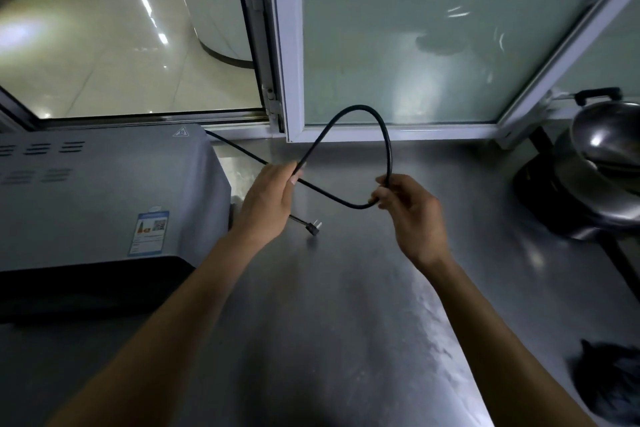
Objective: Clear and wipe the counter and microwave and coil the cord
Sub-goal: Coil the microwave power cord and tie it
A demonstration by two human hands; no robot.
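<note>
Left hand grip pinching cord, right hand closed around its loop

Microwave: on tabletop, left.
Wok: far right.
Plug: on tabletop, between.
Window: behind.

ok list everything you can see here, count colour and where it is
cord: one, black, runs from behind the microwave, looped in the air between both hands
plug: one, black, hanging at the cord's free end just above the counter
microwave: one, grey with a black front, left on the counter
counter: one, steel grey, across the lower frame
window: one, white frame with frosted glass, behind the counter
wok: one, silver with a black handle, right edge
cloth: one, dark, lower right on the counter
left hand: pinching the cord
right hand: gripping the cord's bend
</note>
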